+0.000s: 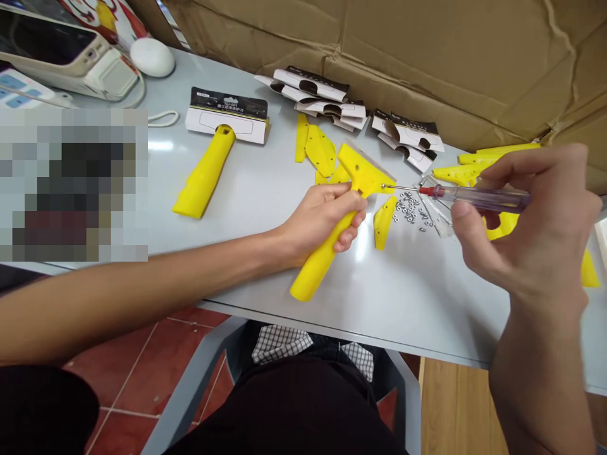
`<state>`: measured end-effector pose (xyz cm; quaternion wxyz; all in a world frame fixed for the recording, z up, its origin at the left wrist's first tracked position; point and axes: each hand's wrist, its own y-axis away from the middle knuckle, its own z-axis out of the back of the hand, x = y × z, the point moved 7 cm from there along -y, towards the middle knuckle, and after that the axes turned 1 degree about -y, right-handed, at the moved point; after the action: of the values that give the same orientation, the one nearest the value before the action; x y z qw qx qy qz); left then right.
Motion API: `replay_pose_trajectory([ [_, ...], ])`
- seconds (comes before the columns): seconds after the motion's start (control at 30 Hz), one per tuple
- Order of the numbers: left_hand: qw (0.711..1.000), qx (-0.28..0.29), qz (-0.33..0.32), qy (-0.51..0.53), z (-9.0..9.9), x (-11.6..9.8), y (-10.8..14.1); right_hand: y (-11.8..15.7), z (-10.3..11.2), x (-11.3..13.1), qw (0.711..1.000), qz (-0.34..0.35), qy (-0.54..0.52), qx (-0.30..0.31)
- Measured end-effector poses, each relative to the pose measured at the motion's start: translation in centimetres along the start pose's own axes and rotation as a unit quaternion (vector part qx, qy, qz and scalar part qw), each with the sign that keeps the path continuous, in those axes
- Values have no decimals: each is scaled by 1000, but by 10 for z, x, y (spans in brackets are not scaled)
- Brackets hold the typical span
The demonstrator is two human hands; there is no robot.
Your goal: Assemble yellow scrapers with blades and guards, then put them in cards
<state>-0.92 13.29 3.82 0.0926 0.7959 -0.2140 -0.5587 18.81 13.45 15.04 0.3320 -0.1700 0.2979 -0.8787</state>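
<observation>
My left hand (pixel 327 218) is wrapped around the handle of a yellow scraper (pixel 315 272), whose wide head points away from me. In my right hand (pixel 531 221) is a screwdriver (pixel 478 197) with a clear purplish handle and a red collar. Its tip meets a small screw (pixel 383 186) at the right end of the scraper head. Just beyond lies a pile of small screws and nuts (pixel 410 208), beside some thin metal blades (pixel 439 215). A loose yellow plate (pixel 384 222) rests on the table near the scraper head.
Another yellow scraper (pixel 203 174) with a card sleeve (pixel 227 117) lies at left. Folded card sleeves (pixel 322 98) and more yellow plates (pixel 320 150) sit along the back, before a large cardboard box (pixel 427 57). Further yellow parts (pixel 462 172) are at right. A white mouse-shaped object (pixel 152 57) stands back left.
</observation>
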Motion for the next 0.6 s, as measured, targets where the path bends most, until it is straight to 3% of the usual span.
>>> replay_pose_trajectory([
  [0.23, 1000, -3, 15, -4, -2, -1, 1, 1, 5, 7, 994, 25, 70, -84],
  [0.43, 1000, -2, -2, -7, -1, -2, 0, -2, 3, 6, 999, 30, 18, -32],
  [0.6, 1000, 1, 1, -20, -1, 0, 0, 0, 7, 7, 996, 33, 42, -76],
])
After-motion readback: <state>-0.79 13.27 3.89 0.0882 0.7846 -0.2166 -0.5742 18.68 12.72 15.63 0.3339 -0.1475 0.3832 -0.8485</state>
